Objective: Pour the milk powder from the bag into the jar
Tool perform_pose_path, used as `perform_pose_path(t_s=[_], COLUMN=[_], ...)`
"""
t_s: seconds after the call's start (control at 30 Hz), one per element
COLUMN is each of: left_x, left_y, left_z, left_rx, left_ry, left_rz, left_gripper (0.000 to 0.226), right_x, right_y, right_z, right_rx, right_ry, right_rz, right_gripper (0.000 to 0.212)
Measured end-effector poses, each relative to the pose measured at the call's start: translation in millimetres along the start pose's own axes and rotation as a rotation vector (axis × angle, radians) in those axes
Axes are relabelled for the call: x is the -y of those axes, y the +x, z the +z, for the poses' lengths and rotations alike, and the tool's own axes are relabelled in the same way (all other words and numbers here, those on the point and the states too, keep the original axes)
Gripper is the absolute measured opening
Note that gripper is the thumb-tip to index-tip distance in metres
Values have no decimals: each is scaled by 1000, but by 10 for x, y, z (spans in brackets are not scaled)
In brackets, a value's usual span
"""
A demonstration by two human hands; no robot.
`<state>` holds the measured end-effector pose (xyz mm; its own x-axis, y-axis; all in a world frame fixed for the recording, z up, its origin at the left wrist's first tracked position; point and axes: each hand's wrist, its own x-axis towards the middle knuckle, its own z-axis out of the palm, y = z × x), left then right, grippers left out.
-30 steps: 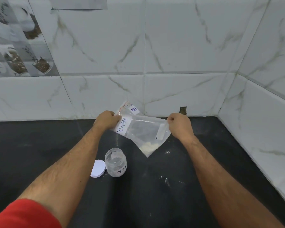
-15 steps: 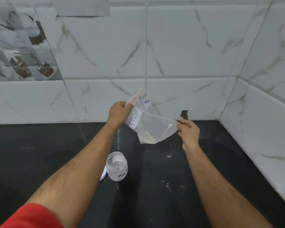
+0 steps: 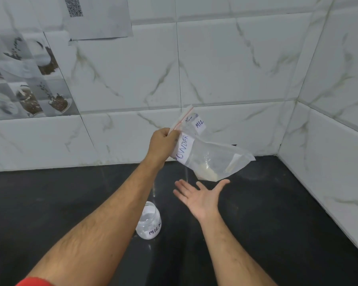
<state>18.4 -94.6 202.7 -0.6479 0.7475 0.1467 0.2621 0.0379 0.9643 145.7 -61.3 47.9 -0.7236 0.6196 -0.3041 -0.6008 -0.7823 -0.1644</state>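
While the left hand (image 3: 162, 144) pinches the clear bag (image 3: 211, 157) by its zip edge, the bag hangs tilted above the black bench (image 3: 277, 203), up and right of the jar (image 3: 148, 222). Powder (image 3: 207, 174) sits in its lowest corner. Right hand (image 3: 201, 196): palm up, fingers spread, just under that corner, holding nothing. Jar: upright, lidless, on the bench.

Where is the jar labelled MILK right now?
In the head view the jar stands open on the black counter, low and centre, beside the left forearm and below the bag.
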Motion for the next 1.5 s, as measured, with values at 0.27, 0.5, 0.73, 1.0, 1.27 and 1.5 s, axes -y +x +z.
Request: perform_pose_path(t_s=[0.27, 0.5, 0.73, 1.0, 1.27, 1.5], left_x=[495, 777, 894, 1074, 1166, 1314], left_y=[-236, -486, -702, -757, -790, -732], left_z=[-453, -755, -866, -984, -1108, -1252], left_rx=[-66, -79, -132, -131, -25, 145], left_ry=[16, 102, 241, -133, -80, -184], left_rz=[-101, -97, 20, -163, -37, -306], left_gripper=[30, 34, 13, 15, 17, 19], right_x=[98, 93, 92, 53, 43, 58], right_y=[76, 111, 42, 100, 67, 72], right_z=[202, 254, 365, 291, 331, 397], right_rx=[149, 4, 60, 184, 25, -57], right_ry=[-155, -327, -378, -543, -760, -772], right_rz=[-355, -430, -422, -345, -327, -407], right_gripper=[99, 87, 17, 80, 57, 62])
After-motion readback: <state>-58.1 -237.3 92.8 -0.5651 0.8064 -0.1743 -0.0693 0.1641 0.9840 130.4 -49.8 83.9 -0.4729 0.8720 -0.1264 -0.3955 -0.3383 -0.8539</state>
